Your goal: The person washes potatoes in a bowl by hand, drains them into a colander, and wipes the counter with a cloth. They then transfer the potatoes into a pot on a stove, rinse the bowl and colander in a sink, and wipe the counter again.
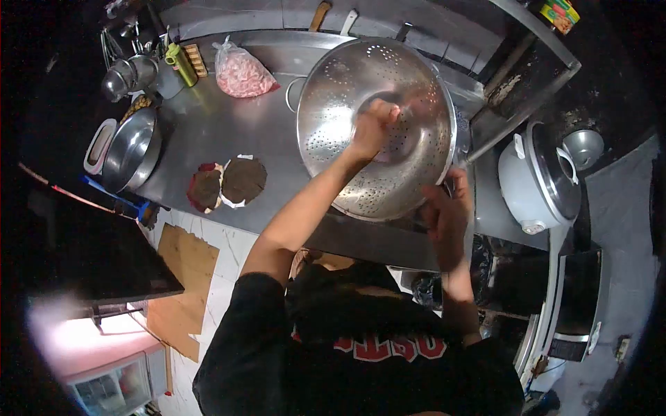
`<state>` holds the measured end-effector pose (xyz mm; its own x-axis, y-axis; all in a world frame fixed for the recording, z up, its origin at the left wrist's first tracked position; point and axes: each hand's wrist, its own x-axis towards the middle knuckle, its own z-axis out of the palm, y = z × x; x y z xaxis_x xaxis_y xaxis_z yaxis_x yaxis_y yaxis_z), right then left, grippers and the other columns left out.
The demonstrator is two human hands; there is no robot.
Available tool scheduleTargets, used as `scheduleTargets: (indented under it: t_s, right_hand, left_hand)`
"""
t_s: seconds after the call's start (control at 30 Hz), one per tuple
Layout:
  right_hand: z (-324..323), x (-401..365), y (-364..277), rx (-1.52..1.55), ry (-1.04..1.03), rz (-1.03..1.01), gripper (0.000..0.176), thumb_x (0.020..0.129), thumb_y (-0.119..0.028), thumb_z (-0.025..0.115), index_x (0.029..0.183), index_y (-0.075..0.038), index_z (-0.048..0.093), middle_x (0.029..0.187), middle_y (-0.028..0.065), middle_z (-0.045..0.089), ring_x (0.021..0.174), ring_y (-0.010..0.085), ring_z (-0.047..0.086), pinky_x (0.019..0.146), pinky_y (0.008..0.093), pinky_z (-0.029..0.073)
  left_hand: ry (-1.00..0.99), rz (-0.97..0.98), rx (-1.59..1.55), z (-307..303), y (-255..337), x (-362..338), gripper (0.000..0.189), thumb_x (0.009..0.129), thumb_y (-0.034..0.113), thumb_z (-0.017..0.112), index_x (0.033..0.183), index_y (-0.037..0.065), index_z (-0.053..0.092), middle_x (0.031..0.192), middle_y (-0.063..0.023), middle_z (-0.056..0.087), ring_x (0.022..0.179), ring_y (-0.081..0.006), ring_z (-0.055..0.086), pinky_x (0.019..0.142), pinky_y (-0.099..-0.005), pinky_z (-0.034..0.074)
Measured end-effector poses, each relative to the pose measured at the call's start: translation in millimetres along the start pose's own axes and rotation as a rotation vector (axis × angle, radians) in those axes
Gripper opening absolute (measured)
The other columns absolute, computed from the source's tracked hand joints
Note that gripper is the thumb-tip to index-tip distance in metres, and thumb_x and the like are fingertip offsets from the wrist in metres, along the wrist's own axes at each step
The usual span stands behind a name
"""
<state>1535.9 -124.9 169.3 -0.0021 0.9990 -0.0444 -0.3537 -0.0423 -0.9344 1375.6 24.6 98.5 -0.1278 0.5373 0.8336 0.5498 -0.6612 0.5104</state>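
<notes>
A large, shiny metal colander [333, 114] with round holes sits over the steel counter, and its loop handle [289, 95] sticks out at the left. My left hand [373, 128] reaches into it, fingers curled near the middle of the bowl; whatever may be in them is hidden. At the lower right rim, my right hand [447, 211] grips the colander's edge with bent fingers. Part of that grip is in shadow.
A bag of pale pink pieces [239, 73] and a green bottle [180, 66] stand at the back left. Two dark round pads [243, 180] lie left of the colander. A metal bowl [132, 149] is farther left, a rice cooker [531, 184] at right.
</notes>
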Motion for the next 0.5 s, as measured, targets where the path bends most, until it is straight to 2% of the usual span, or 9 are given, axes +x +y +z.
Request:
scheduleTargets:
  t_s: [0.07,0.13,0.17,0.2,0.27,0.33,0.4,0.47,0.5]
  right_hand:
    - [21.7,6.8,8.5,-0.001,0.044,-0.044,0.026,0.07,0.006,0.057,0.088,-0.01,0.047,0.06,-0.0031,0.047,0.035,0.0026,0.031,0.031,0.0175,0.022]
    - [36.9,12.1,16.0,-0.014,0.083,-0.093,0.027,0.07,0.008,0.056,0.088,-0.01,0.046,0.058,-0.0034,0.046,0.035,0.0025,0.031,0.03,0.0179,0.021]
    - [42.2,13.6,19.8,-0.069,0.118,-0.141,0.027,0.07,0.009,0.055,0.088,-0.01,0.045,0.057,-0.0037,0.045,0.035,0.0024,0.031,0.031,0.0182,0.02]
    - [47.6,14.1,22.7,-0.125,0.151,-0.185,0.028,0.071,0.01,0.053,0.088,-0.01,0.044,0.056,-0.0039,0.044,0.035,0.0023,0.031,0.031,0.0186,0.02]
    - [63.5,13.7,24.2,-0.053,0.188,-0.201,0.029,0.07,0.01,0.054,0.088,-0.01,0.042,0.053,-0.0047,0.04,0.033,0.0025,0.028,0.03,0.0191,0.018]
    - [79.4,10.1,27.0,-0.224,0.214,-0.217,0.029,0.07,0.011,0.055,0.087,-0.009,0.044,0.061,-0.0025,0.044,0.041,0.0024,0.035,0.035,0.0191,0.029]
    - [77.1,22.3,40.9,-0.434,0.18,-0.574,0.027,0.069,0.011,0.056,0.088,-0.006,0.046,0.076,0.0003,0.048,0.055,0.0032,0.042,0.047,0.0203,0.04]
    - [78.8,15.5,29.8,-0.72,0.225,-0.664,0.025,0.069,0.011,0.058,0.088,-0.002,0.048,0.089,0.002,0.048,0.066,0.0046,0.044,0.064,0.0212,0.045]
    - [74.4,12.3,26.8,-0.833,0.242,-0.708,0.026,0.07,0.009,0.058,0.092,0.0,0.048,0.091,0.0032,0.049,0.068,0.0067,0.047,0.066,0.0212,0.045]
  left_hand:
    - [-0.049,0.009,-0.086,-2.4,-25.1,-11.0,0.008,0.081,0.012,0.053,0.082,0.005,0.057,0.07,-0.0105,0.058,0.066,-0.0296,0.056,0.057,-0.036,0.044]
    - [-0.238,-0.034,-0.102,-3.3,-44.1,-23.2,0.004,0.081,0.009,0.05,0.082,0.005,0.052,0.071,-0.0104,0.056,0.066,-0.0312,0.055,0.057,-0.0384,0.044]
    - [-0.279,-0.159,-0.129,-10.5,-34.4,-30.6,0.003,0.077,0.007,0.051,0.08,0.007,0.052,0.076,-0.0097,0.056,0.07,-0.0293,0.056,0.056,-0.0374,0.043]
    - [-0.279,-0.163,-0.141,-14.3,-29.6,-35.1,0.003,0.077,0.007,0.051,0.08,0.007,0.052,0.076,-0.0097,0.056,0.07,-0.0293,0.056,0.056,-0.0374,0.043]
    - [-0.098,-0.124,-0.338,-16.1,-35.5,-47.9,0.002,0.075,0.009,0.053,0.075,0.007,0.054,0.072,-0.011,0.054,0.07,-0.0293,0.055,0.058,-0.0369,0.043]
    - [-0.177,0.033,-0.038,2.9,-52.6,-54.0,0.006,0.074,0.009,0.053,0.072,0.005,0.055,0.07,-0.0119,0.054,0.074,-0.029,0.055,0.059,-0.0358,0.044]
    - [-0.393,0.161,-0.212,-15.6,-36.4,-51.2,0.013,0.074,0.012,0.053,0.082,0.002,0.052,0.077,-0.014,0.054,0.073,-0.0301,0.055,0.061,-0.0384,0.045]
    - [-0.673,-0.018,-0.168,-26.3,-19.9,-66.2,0.018,0.074,0.017,0.054,0.084,0.002,0.052,0.078,-0.0147,0.052,0.075,-0.0316,0.053,0.062,-0.0373,0.045]
    - [-0.661,-0.041,-0.154,-41.3,-16.7,-69.8,0.018,0.074,0.017,0.054,0.084,0.002,0.052,0.078,-0.0147,0.052,0.075,-0.0316,0.053,0.062,-0.0373,0.045]
